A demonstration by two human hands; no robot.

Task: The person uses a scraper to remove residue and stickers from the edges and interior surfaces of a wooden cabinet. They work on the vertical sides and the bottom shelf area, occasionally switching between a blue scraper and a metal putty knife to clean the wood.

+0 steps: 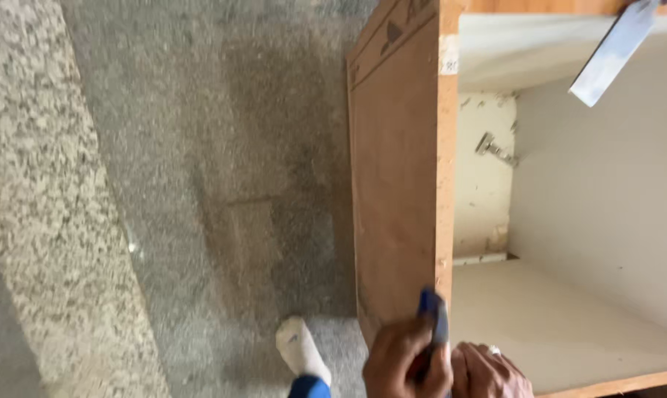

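Looking down: we see a wooden cabinet box (400, 169) lying open on a speckled stone floor (201, 184), with two hands at its lower front edge.
Left hand: our left hand (403, 362) is curled tight round a blue marker (434, 315), which pokes up from the fist and rests against the cabinet's raw front edge.
Right hand: our right hand (492, 372), with a ring on one finger, sits just beside the left, touching the cabinet's bottom edge; we cannot tell whether it grips anything, as the frame cuts it off.
Marker: light, stiff and smooth-barrelled in our judgement; it looks best held low on the barrel, near the tip, for control against the board.
Cabinet material: brown plywood outside, pale laminate inside, flat panels meeting at square corners. The cut edge looks rough and chipped, so it may snag skin. We judge the box heavy and rigid, best gripped by its panel edges.
Inside the cabinet: a small metal hinge bracket (494, 149) is fixed to the back wall, well above the hands.
Above the cabinet opening: a flat grey blade-like strip (613, 53) slants in from the upper corner; what it is stays unclear.
Left of the cabinet: a foot in a white sock (302, 350) stands on the floor near its lower corner. Further left runs a paler granite slab (46, 206), coarse and mottled.
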